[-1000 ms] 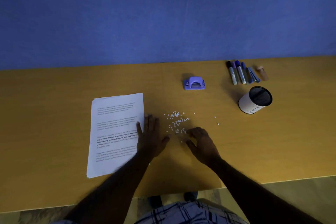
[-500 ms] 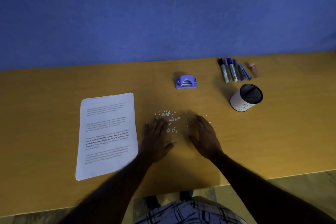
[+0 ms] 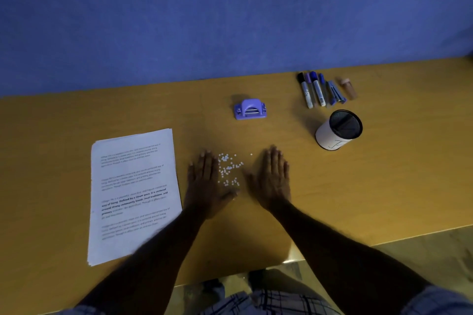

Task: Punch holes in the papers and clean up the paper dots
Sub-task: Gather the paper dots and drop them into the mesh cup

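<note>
Small white paper dots (image 3: pixel 228 169) lie scattered on the yellow table (image 3: pixel 358 186) between my two hands. My left hand (image 3: pixel 204 184) lies flat, palm down, just left of the dots, holding nothing. My right hand (image 3: pixel 272 179) lies flat to their right, fingers together and pointing away from me. A stack of printed papers (image 3: pixel 133 194) rests left of my left hand. The purple hole punch (image 3: pixel 250 109) stands farther back, apart from both hands.
A white cylindrical cup with a dark inside (image 3: pixel 339 129) stands at the right. Behind it lie several markers (image 3: pixel 316 89) and a small brown bottle (image 3: pixel 348 87). A blue wall (image 3: pixel 230 20) backs the table. The table's front edge runs near my body.
My left hand moved off the papers' edge to the dots' left side. My right hand opened flat and slid to the dots' right. The dots lie more gathered between the hands.
</note>
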Motion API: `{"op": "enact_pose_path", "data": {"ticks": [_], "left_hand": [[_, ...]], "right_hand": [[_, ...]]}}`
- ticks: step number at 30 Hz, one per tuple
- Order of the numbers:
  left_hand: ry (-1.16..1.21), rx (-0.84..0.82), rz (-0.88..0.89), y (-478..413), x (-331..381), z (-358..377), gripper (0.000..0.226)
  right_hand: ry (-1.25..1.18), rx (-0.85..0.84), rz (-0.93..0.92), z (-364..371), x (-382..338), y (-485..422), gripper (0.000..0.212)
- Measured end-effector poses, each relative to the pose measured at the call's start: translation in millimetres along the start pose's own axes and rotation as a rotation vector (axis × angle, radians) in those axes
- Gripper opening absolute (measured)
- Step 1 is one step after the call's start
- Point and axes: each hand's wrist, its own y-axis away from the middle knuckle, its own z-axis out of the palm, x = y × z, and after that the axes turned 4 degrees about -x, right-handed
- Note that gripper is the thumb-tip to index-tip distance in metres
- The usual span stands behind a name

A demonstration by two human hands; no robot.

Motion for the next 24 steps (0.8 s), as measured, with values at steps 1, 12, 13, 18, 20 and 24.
{"op": "enact_pose_path", "data": {"ticks": [1, 12, 13, 18, 20, 24], "left_hand": [[-0.026, -0.012, 0.041, 0.3, 3.1, 2.1, 0.111], [0.008, 0.014, 0.176, 0.1, 14.5, 3.5, 0.095], [0.039, 0.022, 0.143, 0.5, 10.1, 0.9, 0.095], [0.060, 0.032, 0.089, 2.9, -14.0, -4.6, 0.097], [0.024, -0.003, 0.068, -2.1, -19.0, -6.9, 0.102], [-0.075, -0.077, 0.122, -17.4, -22.4, -12.5, 0.120]], "right_hand": [[0.022, -0.005, -0.093, 5.3, -4.8, 4.1, 0.087], [0.014, -0.031, -0.392, -5.3, 6.6, -4.0, 0.066], [0.031, -0.050, -0.345, -8.4, 6.4, -11.4, 0.069], [0.219, -0.122, -0.324, -5.9, -8.4, -28.1, 0.089], [0.290, -0.133, -0.387, 1.9, -10.8, -20.5, 0.089], [0.330, -0.148, -0.595, 5.2, 2.0, -7.5, 0.073]]}}
